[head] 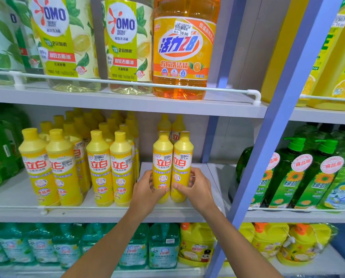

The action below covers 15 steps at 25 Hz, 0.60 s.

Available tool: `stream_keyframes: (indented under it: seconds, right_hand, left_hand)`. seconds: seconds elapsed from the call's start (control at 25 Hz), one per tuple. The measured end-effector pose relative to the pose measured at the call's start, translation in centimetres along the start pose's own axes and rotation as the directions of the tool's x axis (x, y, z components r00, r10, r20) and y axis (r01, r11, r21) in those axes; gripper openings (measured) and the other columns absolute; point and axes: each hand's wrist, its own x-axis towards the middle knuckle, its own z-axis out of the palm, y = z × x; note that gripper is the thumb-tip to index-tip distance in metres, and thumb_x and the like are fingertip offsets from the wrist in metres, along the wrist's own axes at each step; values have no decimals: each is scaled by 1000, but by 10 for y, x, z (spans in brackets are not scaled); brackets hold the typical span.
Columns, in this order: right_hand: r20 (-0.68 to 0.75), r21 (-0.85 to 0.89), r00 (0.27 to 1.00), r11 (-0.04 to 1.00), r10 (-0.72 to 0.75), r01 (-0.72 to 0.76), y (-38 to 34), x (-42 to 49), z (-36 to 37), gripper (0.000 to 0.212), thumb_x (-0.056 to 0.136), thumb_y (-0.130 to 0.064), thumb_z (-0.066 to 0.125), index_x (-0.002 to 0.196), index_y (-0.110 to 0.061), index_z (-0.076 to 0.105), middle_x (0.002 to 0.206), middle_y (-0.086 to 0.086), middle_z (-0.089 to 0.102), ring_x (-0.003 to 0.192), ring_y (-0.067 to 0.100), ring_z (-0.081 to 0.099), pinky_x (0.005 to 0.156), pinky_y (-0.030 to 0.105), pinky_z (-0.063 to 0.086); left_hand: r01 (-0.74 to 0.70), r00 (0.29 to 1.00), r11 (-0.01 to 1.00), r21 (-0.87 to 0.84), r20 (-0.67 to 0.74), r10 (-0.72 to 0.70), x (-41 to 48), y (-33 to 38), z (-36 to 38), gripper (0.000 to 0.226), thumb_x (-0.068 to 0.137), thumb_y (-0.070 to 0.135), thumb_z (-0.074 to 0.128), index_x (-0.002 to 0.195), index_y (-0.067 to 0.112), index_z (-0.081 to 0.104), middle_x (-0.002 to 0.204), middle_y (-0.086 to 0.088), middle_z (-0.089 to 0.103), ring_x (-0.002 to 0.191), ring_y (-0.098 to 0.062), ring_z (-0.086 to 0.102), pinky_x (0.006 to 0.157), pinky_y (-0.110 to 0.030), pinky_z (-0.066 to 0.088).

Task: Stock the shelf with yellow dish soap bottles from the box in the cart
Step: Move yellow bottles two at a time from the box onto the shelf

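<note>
Left hand (147,187) fingers curled round one upright yellow dish soap bottle (162,167), right hand (197,187) gripping its touching neighbour (181,167), both on the middle shelf (107,214)

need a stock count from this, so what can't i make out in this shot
Head view only.
- Box and cart: outside the frame.
- Rear bottles behind the held yellow bottles: front pair hides all but their caps.
- Lower labels of the held pair: covered by the left hand and right hand.
- Orange bottle cap: cut off by the top edge.
</note>
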Motion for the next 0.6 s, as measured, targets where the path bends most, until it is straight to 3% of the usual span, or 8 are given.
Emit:
stream_keyframes:
  seconds: [0.12, 0.28, 0.36, 0.52, 0.6]
  right_hand:
    - [67, 70, 998, 997, 13, -18, 7, 0, -4, 56, 79, -21, 86, 126, -27, 55, 115, -13, 69, 100, -8, 67, 91, 21, 57]
    - [12, -1, 999, 999, 49, -49, 12, -1, 13, 58, 74, -36, 88, 123, -30, 56, 113, -17, 66, 100, -3, 66, 77, 9, 52]
    - [-22, -34, 997, 996, 77, -78, 16, 15, 23, 59, 71, -40, 89, 117, -31, 53, 112, -12, 65, 101, 5, 65, 79, 13, 52]
    - [-77, -83, 988, 987, 134, -140, 23, 64, 33, 53, 68, -39, 89, 109, -24, 59, 107, -3, 72, 96, 15, 68, 86, 34, 58]
    - [-112, -103, 984, 983, 141, -153, 25, 86, 38, 52, 68, -37, 89, 110, -20, 64, 105, -1, 74, 92, 17, 67, 82, 29, 54]
  left_hand:
    - [-9, 999, 998, 59, -35, 11, 2, -6, 4, 58, 74, 21, 88, 122, 24, 55, 108, 16, 67, 94, 7, 64, 80, -16, 56]
    - [-12, 996, 989, 145, -88, 25, 20, -9, 9, 57, 71, 26, 89, 121, 21, 61, 108, 10, 71, 89, 1, 66, 74, -11, 52]
    - [6, 992, 987, 161, -122, 14, 35, -11, 14, 58, 71, 28, 89, 121, 21, 61, 110, 7, 72, 90, -5, 67, 78, -19, 56]
    - [82, 973, 987, 139, -225, -49, 73, -21, 30, 54, 72, 31, 89, 115, 18, 59, 110, -1, 73, 91, -17, 70, 83, -38, 61]
    - [94, 962, 987, 132, -269, -55, 90, -27, 36, 50, 70, 33, 89, 108, 19, 60, 103, -1, 73, 87, -17, 70, 80, -39, 60]
